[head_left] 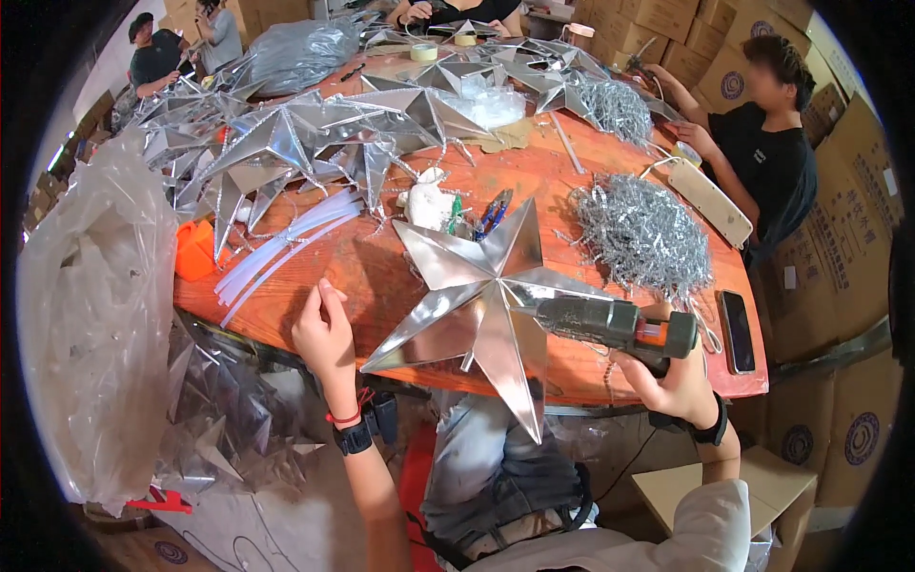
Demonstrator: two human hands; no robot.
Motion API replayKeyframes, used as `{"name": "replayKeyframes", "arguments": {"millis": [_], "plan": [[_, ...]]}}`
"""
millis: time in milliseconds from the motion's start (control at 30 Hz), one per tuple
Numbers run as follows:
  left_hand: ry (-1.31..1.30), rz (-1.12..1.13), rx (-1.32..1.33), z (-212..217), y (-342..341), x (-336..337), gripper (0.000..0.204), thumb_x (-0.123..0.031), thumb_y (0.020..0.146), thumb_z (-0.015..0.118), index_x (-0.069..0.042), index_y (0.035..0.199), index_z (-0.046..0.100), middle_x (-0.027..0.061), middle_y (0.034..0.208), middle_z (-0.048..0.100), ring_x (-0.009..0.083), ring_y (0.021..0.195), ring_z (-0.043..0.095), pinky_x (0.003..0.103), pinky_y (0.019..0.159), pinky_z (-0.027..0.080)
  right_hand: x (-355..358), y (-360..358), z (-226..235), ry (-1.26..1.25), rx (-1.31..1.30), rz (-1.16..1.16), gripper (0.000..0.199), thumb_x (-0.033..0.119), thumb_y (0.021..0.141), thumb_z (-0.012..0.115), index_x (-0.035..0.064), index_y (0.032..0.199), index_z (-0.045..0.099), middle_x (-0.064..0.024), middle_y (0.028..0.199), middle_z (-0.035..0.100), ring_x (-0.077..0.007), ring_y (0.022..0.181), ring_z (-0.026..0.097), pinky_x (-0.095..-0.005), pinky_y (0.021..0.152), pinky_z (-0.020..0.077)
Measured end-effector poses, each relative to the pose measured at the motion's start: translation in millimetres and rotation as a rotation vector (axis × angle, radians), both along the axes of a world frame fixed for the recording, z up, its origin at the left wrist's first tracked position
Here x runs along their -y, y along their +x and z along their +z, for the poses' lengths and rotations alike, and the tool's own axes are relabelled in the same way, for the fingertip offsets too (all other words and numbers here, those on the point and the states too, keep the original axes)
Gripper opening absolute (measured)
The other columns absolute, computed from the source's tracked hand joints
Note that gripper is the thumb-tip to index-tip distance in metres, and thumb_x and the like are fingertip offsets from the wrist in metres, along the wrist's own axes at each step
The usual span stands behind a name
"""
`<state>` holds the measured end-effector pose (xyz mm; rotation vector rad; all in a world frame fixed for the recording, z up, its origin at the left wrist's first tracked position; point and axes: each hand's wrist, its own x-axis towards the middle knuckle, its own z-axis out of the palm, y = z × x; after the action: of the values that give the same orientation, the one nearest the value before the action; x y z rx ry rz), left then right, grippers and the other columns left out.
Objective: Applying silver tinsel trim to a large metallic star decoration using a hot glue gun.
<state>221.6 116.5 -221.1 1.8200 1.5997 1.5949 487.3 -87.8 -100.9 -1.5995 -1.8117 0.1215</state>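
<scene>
Your shiny silver five-pointed metallic star (488,329) is at the near middle of the reddish wooden table (381,272), w/ one pt hanging past the near edge. Your right hand (681,386) has its fingers wrapped round the grip of a dark green glue gun w/ an orange window (596,322); its nozzle is over the star's right side, just by the centre, but can't tell if it touches. Your left hand (324,329) is near the table edge, left of the star: fingers loosely bent, nothing visible in them.

Progress, approx: the star's body is shaped, ridges & all, but they look bare. Other silver stars (276,143) at far left have strings of sparkly trim along the edges, so by comparison yours looks early on, w/ all its trim left to add. Can't tell if any glue is down.

Around it: pliers w/ blue handles (494,214) just beyond the star; a bundle of translucent white sticks (286,248) & an orange plastic piece (194,250) to the left; a big heap of silver tinsel (643,234) to the right, w/ a black phone (737,332) nearer you. Far right, a co-worker in a black top (767,157) sits w/ hands at the table.
</scene>
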Motion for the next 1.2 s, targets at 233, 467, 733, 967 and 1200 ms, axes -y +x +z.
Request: {"name": "replayKeyframes", "arguments": {"millis": [233,467,733,967,1200], "plan": [[0.007,-0.018,-0.009,-0.4,-1.0,-1.4,0.028,-0.023,0.09,0.048,-0.002,0.077,0.062,0.0083,0.062,0.061,0.0227,0.05,0.056,0.033,0.047,0.041,7.3,1.1,0.0,0.012,-0.022,-0.012,0.028,0.015,0.069,0.07,0.0001,0.087,0.056,-0.0117,0.079,0.06,-0.024,0.062,0.06,-0.0297,0.058,0.0465],[0.019,-0.008,-0.004,-3.0,-2.7,-2.9,0.029,-0.022,0.09,0.047,-0.002,0.075,0.061,0.0079,0.061,0.061,0.0223,0.05,0.056,0.033,0.048,0.04,19.5,5.0,-1.0,-0.121,-0.055,0.026,0.03,0.007,0.068,0.068,-0.003,0.094,0.056,-0.0129,0.09,0.056,-0.0203,0.074,0.057,-0.0291,0.064,0.0445],[0.046,-0.011,-0.023,-2.5,-1.9,-3.8,0.03,-0.022,0.09,0.047,-0.002,0.073,0.06,0.0077,0.061,0.06,0.0214,0.05,0.056,0.033,0.048,0.039,24.1,7.6,-1.8,-0.075,-0.015,0.054,0.036,0.018,0.069,0.072,0.0,0.093,0.053,-0.0118,0.076,0.061,-0.0239,0.061,0.062,-0.0303,0.056,0.0472],[0.036,-0.004,0.007,-1.6,-0.7,-2.9,0.035,-0.025,0.092,0.046,-0.002,0.069,0.058,0.0068,0.058,0.057,0.0138,0.049,0.049,0.029,0.048,0.037,33.4,9.6,-2.1,-0.143,-0.079,0.081,0.038,0.017,0.067,0.073,-0.0005,0.094,0.053,-0.0133,0.077,0.062,-0.0247,0.064,0.063,-0.0306,0.058,0.048],[0.023,0.001,-0.002,-4.0,-2.0,-4.0,0.036,-0.026,0.092,0.046,-0.001,0.07,0.058,0.0055,0.057,0.055,0.0106,0.049,0.046,0.027,0.048,0.036,44.5,8.9,-1.7,-0.234,-0.177,0.077,0.035,0.011,0.067,0.069,-0.004,0.095,0.055,-0.0113,0.089,0.056,-0.0157,0.074,0.056,-0.0275,0.064,0.0446]]}}
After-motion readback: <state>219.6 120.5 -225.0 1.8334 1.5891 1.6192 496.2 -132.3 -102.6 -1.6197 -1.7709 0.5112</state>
